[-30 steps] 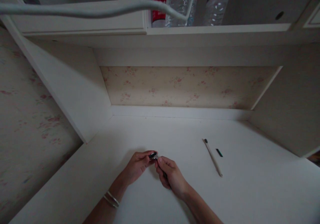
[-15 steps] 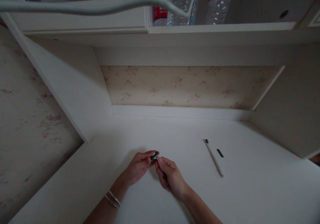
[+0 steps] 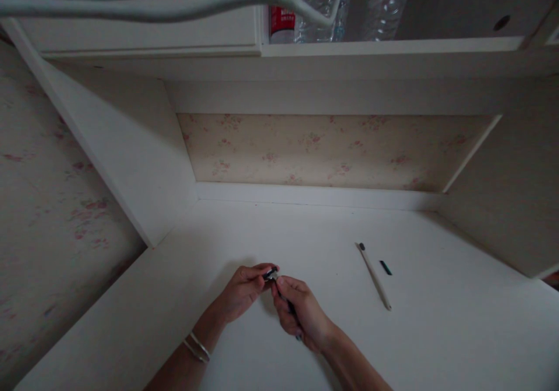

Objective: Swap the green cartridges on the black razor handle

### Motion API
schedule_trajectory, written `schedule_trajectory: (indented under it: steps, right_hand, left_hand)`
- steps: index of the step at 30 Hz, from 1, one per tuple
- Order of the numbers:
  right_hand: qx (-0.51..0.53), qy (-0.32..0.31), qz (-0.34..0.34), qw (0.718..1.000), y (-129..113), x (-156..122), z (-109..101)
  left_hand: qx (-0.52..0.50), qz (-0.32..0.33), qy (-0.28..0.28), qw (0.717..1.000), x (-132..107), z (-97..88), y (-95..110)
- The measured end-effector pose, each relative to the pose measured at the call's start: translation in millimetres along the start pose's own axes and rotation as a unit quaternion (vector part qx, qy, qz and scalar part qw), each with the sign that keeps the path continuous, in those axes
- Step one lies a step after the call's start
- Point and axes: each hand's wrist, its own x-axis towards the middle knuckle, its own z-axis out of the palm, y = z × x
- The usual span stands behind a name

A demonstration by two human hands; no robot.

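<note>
My left hand [image 3: 243, 289] and my right hand [image 3: 299, 312] meet low over the white desk [image 3: 437, 344], fingertips together. The left fingers pinch a small dark piece [image 3: 270, 274] with a pale metal end. My right hand is closed around a thin dark stick-like part that runs down through the fist and shows below it [image 3: 297, 337]. Both parts touch where the fingertips meet. Two thin bangles [image 3: 196, 347] sit on my left wrist.
A slim pale pen barrel [image 3: 374, 276] with a dark end lies on the desk to the right, with a small dark cap-like piece [image 3: 385, 267] beside it. Above is a shelf with plastic bottles [image 3: 321, 4] and a grey cable [image 3: 144, 10]. Flowered wallpaper backs the recess.
The hands stay at the same spot. My right hand has turned slightly, so the dark stick's lower end now shows below the fist. The view has shifted a little.
</note>
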Motion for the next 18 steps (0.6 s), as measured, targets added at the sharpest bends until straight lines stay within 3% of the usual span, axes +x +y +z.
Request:
schedule_trajectory:
  steps: [7,18]
  right_hand:
    - [0.052,-0.025,0.041,0.997,-4.9,-2.5,-4.4]
    - [-0.005,-0.025,0.028,0.999,-10.1,-5.1,-2.1]
  left_hand:
    - [0.040,0.015,-0.004,0.999,1.0,1.1,2.3]
    - [0.034,0.009,-0.004,0.999,-0.3,4.7,6.5]
